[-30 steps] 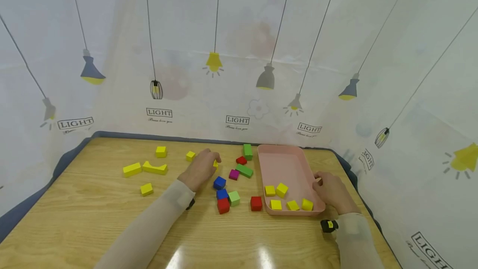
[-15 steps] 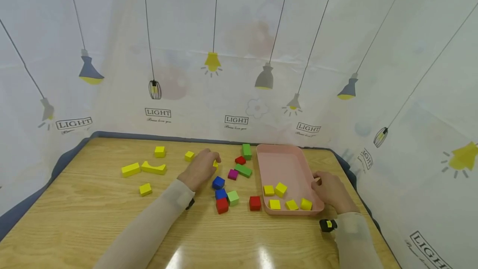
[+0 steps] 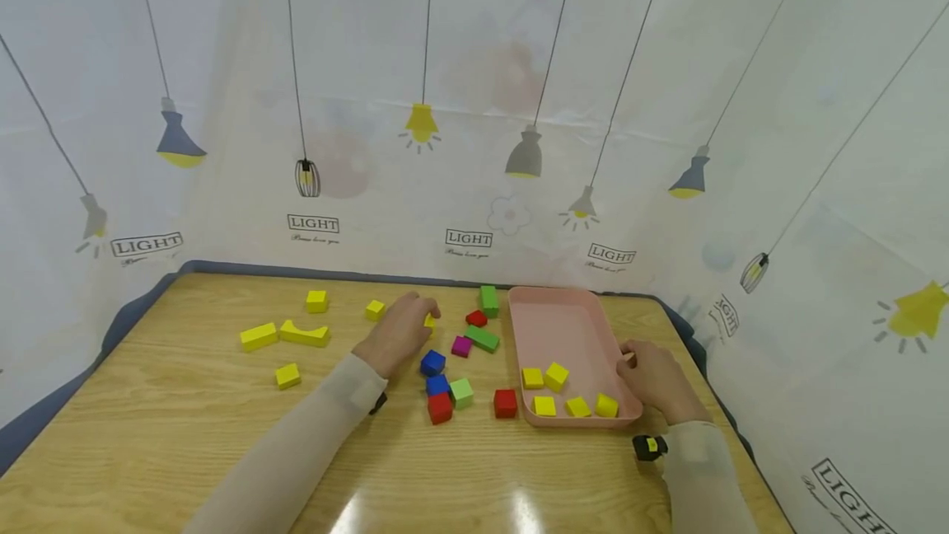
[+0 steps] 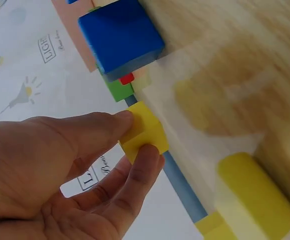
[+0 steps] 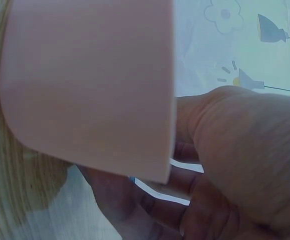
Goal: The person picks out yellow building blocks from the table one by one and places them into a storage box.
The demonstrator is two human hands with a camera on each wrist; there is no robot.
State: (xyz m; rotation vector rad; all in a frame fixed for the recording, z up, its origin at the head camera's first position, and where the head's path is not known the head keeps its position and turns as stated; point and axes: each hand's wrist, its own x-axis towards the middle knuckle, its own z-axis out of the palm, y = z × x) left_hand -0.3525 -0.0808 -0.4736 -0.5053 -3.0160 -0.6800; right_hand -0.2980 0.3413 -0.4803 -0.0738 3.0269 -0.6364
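My left hand [image 3: 398, 334] pinches a small yellow block [image 4: 144, 131] between thumb and fingers, seen close in the left wrist view. In the head view the fingers hide most of that block. Just in front of the hand lies a blue block [image 3: 433, 363]. My right hand [image 3: 660, 379] holds the right side of a pink tray [image 3: 567, 328], fingers curled at its rim. In the right wrist view the tray's wall [image 5: 90, 90] covers part of the fingers. Inside the tray, at its near end, sit several yellow blocks [image 3: 556, 376].
Left of my left hand lie several loose yellow blocks, among them an arched one [image 3: 305, 334]. Between hand and tray are a magenta block [image 3: 461, 346], green blocks [image 3: 482, 339], a light green cube [image 3: 461, 393] and red cubes [image 3: 506, 403]. A printed cloth wall stands behind the table.
Both hands stay almost where they were, the left still with the yellow block and the right at the tray. The head view has shifted very slightly.
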